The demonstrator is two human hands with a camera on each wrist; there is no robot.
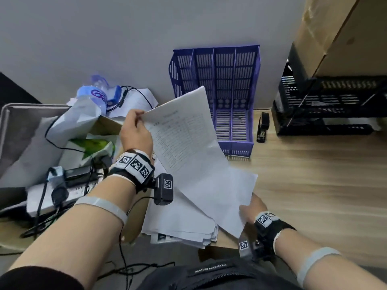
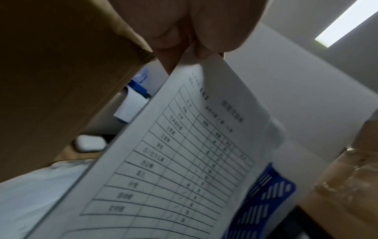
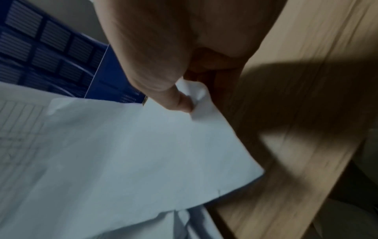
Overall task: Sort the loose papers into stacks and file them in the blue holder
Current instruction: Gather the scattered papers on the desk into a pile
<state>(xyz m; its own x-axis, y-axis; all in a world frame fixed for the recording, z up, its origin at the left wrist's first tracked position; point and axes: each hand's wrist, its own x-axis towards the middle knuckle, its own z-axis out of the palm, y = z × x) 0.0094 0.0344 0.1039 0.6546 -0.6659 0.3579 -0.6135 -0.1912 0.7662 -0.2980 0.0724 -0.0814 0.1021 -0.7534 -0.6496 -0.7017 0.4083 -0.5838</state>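
Observation:
Both hands hold white paper sheets (image 1: 188, 147) lifted above the desk. My left hand (image 1: 136, 126) pinches the top corner of a sheet printed with a table (image 2: 184, 161). Near the front edge, my right hand (image 1: 251, 208) pinches the lower right corner of the paper (image 3: 143, 153), thumb on top (image 3: 180, 101). Underneath lies a loose pile of more papers (image 1: 182, 225). The blue holder (image 1: 222, 97) with several slots stands against the wall behind the sheets, empty as far as I see.
A black stapler (image 1: 262, 127) lies right of the holder, and a black tray rack (image 1: 326, 105) under a cardboard box (image 1: 335, 34) stands at far right. Left of me are a cardboard box (image 1: 104, 126), bags, a water bottle (image 1: 94, 95), cables and a power strip (image 1: 62, 191).

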